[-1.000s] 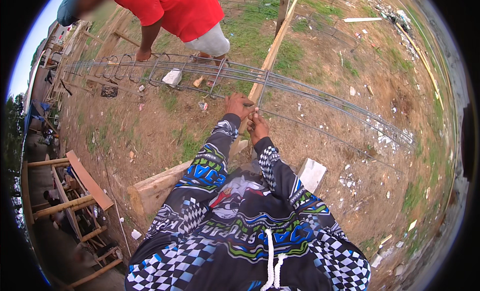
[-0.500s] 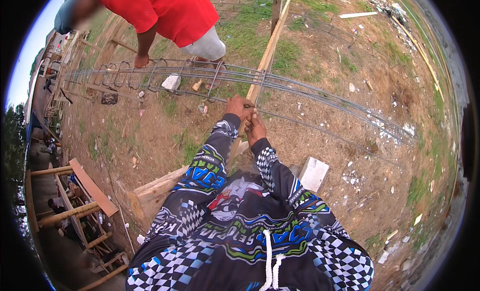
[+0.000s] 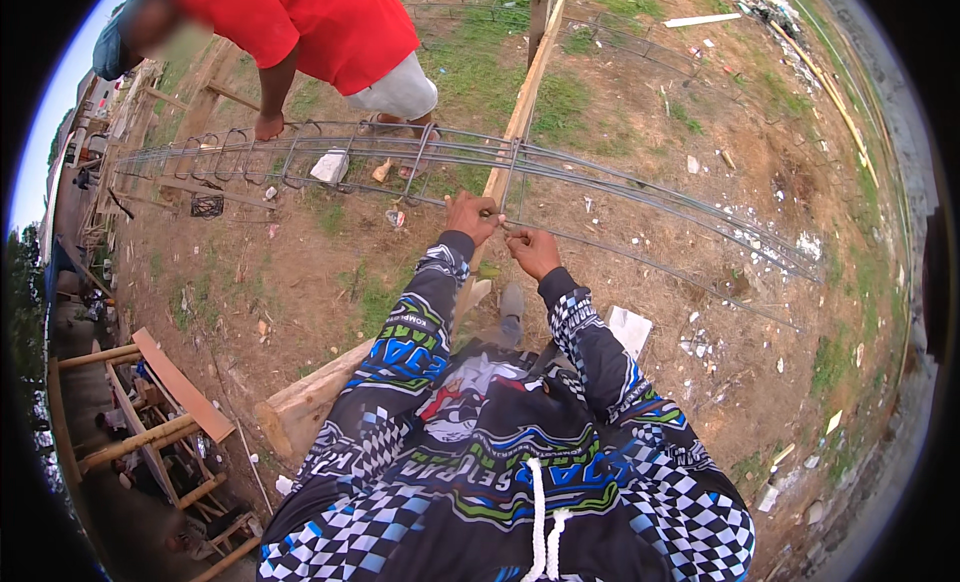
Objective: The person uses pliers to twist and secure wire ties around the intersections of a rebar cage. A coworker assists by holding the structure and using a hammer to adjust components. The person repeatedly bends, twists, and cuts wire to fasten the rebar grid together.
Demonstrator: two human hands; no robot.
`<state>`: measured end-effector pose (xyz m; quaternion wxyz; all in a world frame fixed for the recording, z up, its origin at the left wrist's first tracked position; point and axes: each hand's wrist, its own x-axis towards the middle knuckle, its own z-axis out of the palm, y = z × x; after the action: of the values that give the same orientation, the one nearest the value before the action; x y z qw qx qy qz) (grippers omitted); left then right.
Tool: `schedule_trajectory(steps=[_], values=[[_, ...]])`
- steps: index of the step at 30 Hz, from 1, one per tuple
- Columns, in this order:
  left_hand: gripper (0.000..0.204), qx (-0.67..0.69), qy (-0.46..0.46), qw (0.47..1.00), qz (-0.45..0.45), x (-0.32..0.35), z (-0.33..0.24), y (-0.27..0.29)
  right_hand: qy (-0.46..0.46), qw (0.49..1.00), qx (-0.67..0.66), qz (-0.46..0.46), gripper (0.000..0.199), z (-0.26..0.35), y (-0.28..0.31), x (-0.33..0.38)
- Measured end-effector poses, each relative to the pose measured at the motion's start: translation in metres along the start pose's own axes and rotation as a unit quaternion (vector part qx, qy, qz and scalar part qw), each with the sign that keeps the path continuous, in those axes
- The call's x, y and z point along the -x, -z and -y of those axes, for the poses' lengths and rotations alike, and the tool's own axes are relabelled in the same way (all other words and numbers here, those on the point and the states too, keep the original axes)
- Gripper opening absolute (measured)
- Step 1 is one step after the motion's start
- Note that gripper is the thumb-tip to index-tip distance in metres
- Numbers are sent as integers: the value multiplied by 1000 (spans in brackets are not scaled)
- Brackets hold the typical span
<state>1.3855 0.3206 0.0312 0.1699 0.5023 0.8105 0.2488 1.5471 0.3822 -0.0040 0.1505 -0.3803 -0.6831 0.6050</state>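
A long cage of steel reinforcing bars [image 3: 620, 182] with bent stirrups runs from the left across to the right. It rests on an upright-looking wooden beam [image 3: 515, 122]. My left hand [image 3: 472, 218] is closed around the near steel bar [image 3: 650, 264], beside the lower corner of a stirrup [image 3: 514, 172]. Just to its right, my right hand [image 3: 533, 252] is closed in a pinch right under the same bar. Whatever lies between its fingertips is too small to make out. A narrow gap separates the two hands.
A co-worker in a red shirt [image 3: 330, 32] bends over the cage at the far left, one hand on it. A timber [image 3: 315, 387] and a pale block [image 3: 628, 332] lie near me. Left stands a wooden frame [image 3: 150, 427]. White rubble [image 3: 700, 337] is scattered right.
My right hand has drawn away from my left, a little to the right, and its wrist has turned. My left hand stays at the bar. The whole view has shifted slightly.
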Motion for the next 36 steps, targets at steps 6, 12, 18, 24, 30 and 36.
schedule_trajectory(steps=[6,12,18,24,30,36], values=[[21,14,39,999,18,0,-3,4,200,897,391,45,15,69,54,-32],[27,-5,22,1000,3,4,-7,5,95,934,345,-19,17,53,39,-59],[30,-23,5,999,-26,11,-15,4,28,941,327,81,18,45,29,-73],[28,-31,-8,998,-48,14,-10,-3,-3,958,200,207,27,37,49,-67],[32,-43,-10,999,-14,5,-11,-2,-13,939,253,232,23,40,47,-55],[32,-19,-16,1000,5,-1,-8,4,358,889,282,-35,27,40,32,23]])
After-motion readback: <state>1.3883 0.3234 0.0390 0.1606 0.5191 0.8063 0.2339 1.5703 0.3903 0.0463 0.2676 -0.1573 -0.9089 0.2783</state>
